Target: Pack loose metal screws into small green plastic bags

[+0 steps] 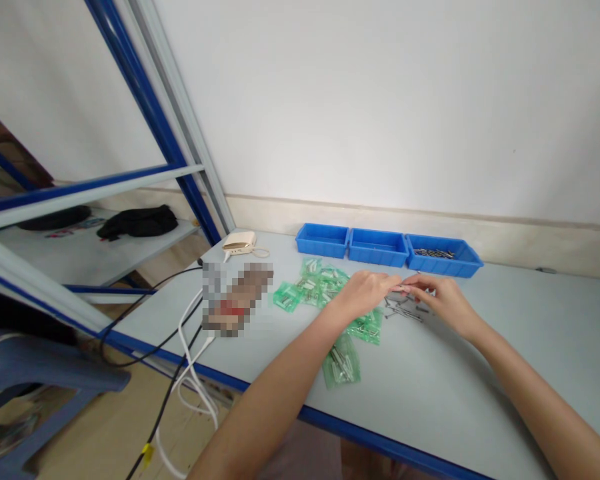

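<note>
My left hand (370, 291) and my right hand (437, 297) meet above the table, fingertips close together. Both hands have their fingers pinched on something small that I cannot make out. Under and beside them lie loose metal screws (405, 312) on the table. Green plastic bags (325, 283) holding metal and pale pieces are spread to the left of my left hand, partly hidden by it. Nearer the table's front edge lies one more green bag (342, 363) with long screws inside.
Three blue bins stand along the wall: left (323, 241), middle (378, 249), and right (450, 258), which holds screws. A cream device (240, 242), a blurred-out object (240, 300) and cables (190, 360) are at the left. A blue stool (55, 363) stands beyond the table (540, 347).
</note>
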`<state>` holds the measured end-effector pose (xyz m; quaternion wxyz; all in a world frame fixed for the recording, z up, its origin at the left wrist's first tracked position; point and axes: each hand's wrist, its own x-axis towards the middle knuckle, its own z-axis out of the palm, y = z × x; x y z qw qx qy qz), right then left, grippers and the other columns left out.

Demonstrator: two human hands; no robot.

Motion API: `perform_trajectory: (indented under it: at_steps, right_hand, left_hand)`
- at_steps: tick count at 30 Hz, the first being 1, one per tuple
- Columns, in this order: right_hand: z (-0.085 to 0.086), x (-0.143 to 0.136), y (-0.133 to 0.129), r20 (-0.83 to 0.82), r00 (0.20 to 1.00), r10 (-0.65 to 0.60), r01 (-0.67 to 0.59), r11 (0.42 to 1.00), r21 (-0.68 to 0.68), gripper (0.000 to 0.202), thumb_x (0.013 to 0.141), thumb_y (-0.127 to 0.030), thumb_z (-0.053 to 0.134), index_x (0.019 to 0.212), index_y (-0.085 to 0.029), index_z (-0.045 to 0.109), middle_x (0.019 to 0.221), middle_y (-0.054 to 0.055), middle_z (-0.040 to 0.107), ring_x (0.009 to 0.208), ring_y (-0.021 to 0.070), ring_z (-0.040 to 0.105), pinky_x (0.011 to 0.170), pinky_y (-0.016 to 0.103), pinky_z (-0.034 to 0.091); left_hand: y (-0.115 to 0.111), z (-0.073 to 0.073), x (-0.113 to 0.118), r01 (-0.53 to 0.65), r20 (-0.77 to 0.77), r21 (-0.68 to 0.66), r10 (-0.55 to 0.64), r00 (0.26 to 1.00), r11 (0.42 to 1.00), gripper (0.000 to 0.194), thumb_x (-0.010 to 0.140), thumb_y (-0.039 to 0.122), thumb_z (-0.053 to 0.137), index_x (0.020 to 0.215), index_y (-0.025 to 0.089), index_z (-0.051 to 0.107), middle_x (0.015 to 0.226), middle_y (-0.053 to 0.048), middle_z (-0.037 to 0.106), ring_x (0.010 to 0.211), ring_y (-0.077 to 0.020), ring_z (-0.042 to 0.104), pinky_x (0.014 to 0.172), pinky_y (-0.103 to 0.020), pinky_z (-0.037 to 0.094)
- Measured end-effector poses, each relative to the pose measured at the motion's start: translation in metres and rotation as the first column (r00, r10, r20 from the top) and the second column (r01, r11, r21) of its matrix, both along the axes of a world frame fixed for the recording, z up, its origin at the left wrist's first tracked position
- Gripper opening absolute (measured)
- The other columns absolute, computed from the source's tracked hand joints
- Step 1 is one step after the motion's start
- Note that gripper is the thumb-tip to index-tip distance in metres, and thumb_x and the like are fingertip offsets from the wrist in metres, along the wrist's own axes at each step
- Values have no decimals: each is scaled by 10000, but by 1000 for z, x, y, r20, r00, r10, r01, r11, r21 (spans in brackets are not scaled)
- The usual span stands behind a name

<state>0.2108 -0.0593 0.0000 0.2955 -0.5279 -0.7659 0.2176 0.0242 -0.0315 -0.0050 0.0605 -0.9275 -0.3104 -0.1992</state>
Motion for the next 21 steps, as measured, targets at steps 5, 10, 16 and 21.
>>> perform_trajectory:
  at_steps: [5, 10, 16, 21]
  right_hand:
    - [-1, -3, -1, -49, 998, 41, -39, 999, 38, 332, 796, -476, 511, 932, -196, 625, 835, 42, 669, 696, 179, 584, 631, 284, 428]
    - [-3, -2, 1, -49, 999, -18, 24, 993, 118, 308, 784, -471, 531, 853, -191, 639, 769, 48, 669, 655, 180, 579, 617, 285, 426]
    - [2, 1, 0, -60, 998, 5, -2, 999, 43, 329, 836, -474, 450, 823, -198, 628, 725, 30, 660, 593, 154, 568, 557, 264, 416]
    - [-4, 2, 2, -95, 995, 2, 10, 991, 131, 354, 782, -468, 544, 1022, -208, 562, 801, 36, 669, 633, 163, 592, 577, 273, 438]
  left_hand:
    - [0, 2, 0, -40, -3, 5, 40, 999, 999, 317, 934, 306, 309, 908, 157, 587, 746, -31, 654, 719, -154, 616, 645, -237, 430]
    - [-2, 2, 1, -76, 6, 16, 75, 997, 997, 370, 941, 340, 271, 886, 156, 587, 709, -31, 646, 672, -149, 611, 614, -230, 423]
    - [-1, 1, 1, -69, 43, 13, 68, 997, 998, 315, 935, 344, 304, 947, 166, 564, 696, -20, 643, 651, -140, 611, 598, -220, 413]
    - [-1, 1, 1, -74, 63, 18, 73, 995, 997, 317, 931, 316, 309, 883, 159, 580, 690, -29, 639, 650, -147, 609, 585, -225, 409]
